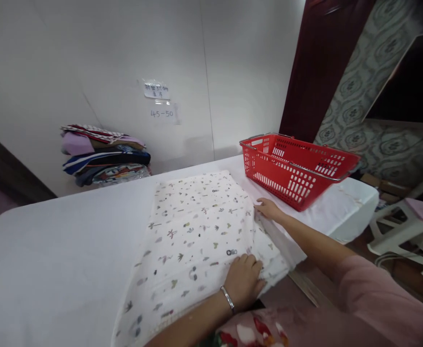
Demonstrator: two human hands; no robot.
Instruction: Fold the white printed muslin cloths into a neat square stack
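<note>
A white cloth (197, 236) printed with small palm trees, rainbows and other motifs lies spread in a folded layer on the white-covered table. My left hand (243, 279), with a silver bangle at its wrist, is closed over the cloth's near right edge, the thumb beneath the fingers. Farther back, my right hand (269, 209) is at the cloth's right edge, fingertips pinched on it where the fabric puckers. Small folds run between the two hands, and the near right corner hangs at the table's edge.
A red plastic basket (298, 168) with metal handles stands on the table at the back right. Folded clothes (106, 154) are stacked beyond the table's back edge on the left. A white plastic stool (410, 231) is at the right. Paper labels (156, 90) hang on the wall.
</note>
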